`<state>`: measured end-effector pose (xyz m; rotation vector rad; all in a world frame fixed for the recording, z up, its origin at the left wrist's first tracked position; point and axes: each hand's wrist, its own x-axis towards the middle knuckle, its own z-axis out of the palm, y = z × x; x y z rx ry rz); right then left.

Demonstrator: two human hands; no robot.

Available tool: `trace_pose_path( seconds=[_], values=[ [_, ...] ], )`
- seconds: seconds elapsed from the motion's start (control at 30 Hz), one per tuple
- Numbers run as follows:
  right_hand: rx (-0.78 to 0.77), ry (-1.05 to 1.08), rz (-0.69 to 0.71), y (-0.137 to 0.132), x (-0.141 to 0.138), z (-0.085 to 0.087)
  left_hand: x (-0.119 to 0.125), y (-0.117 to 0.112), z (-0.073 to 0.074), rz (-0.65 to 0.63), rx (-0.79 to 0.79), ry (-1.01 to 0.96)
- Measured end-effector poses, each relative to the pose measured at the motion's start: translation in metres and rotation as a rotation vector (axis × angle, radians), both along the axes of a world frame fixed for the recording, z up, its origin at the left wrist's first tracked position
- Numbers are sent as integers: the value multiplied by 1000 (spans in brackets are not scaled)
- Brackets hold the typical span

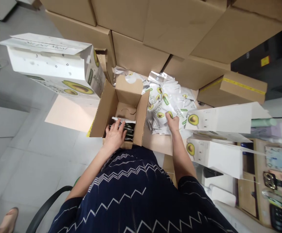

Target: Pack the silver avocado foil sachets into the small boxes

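Observation:
An open brown cardboard box stands right in front of me, its flaps raised. Several pouches are packed on edge in its near part. My left hand reaches over the near left side, fingers spread across the pouches' top edges. To the right of the box lies a heap of white pouches with avocado prints and green labels. My right hand pinches the lower edge of one white avocado pouch at the front of the heap, thumb on top; its other fingers are mostly hidden.
Large cardboard cartons wall off the back of the table. A white avocado-print box stands at the left. Two more white boxes are at the right, beside a wooden shelf. A chair armrest is at lower left.

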<state>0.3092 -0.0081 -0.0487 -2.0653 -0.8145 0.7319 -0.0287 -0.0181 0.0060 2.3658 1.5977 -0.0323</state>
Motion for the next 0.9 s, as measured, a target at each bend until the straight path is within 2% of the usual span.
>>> trace_pose_path(
  seconds=[0.07,0.13,0.2,0.3,0.4,0.5,0.6,0.7,0.9],
  values=[
    [24,1,-7,3,3,-3,0,0,1,1,-3,1],
    [100,-17,-41,7,7,7,0,-1,2,0,-9,0],
    [242,-48,-73,11,6,30,0,-1,3,-1,-15,-2],
    [488,-64,-53,16,-6,81,1,-1,4,-3,-21,2],
    [542,-26,113,21,-33,129,1,-1,4,-1,-25,7],
    [439,-18,426,33,-69,158,1,-1,4,0,-23,8],
    [302,-85,801,54,-102,165,1,-1,4,-2,-17,5],
    [130,-176,1129,77,-127,161,2,-1,6,-2,-19,-1],
    [-240,-356,1606,106,-149,138,2,-1,8,7,-32,-3]
  ],
)
